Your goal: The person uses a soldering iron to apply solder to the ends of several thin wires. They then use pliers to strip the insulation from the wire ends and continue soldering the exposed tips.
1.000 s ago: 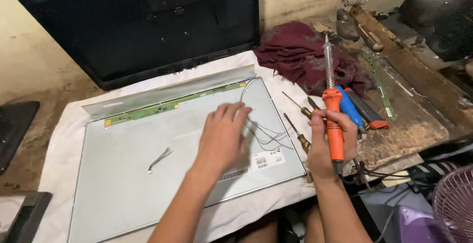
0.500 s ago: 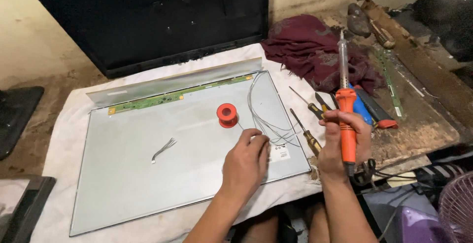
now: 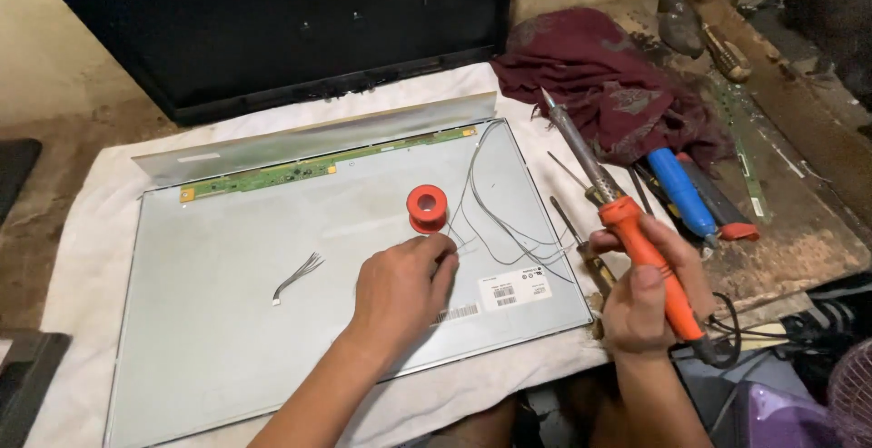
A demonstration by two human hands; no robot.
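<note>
The right hand (image 3: 647, 295) holds a soldering iron (image 3: 627, 221) by its orange handle, with the fingers wrapped tight around it. The metal tip points up and away, over a dark red cloth (image 3: 618, 84). The left hand (image 3: 400, 289) rests on the back of a flat grey screen panel (image 3: 227, 321). Its fingers are curled close together and pinch thin grey wires (image 3: 495, 221) that lie on the panel. A small red spool of solder (image 3: 426, 207) stands just beside the left hand's fingers. A long green circuit strip (image 3: 309, 168) runs along the top edge of the panel. A small loose bunch of wires (image 3: 298, 275) lies well apart to the left. Screwdrivers (image 3: 677, 189) lie near the right hand on the white sheet (image 3: 91, 230).
</note>
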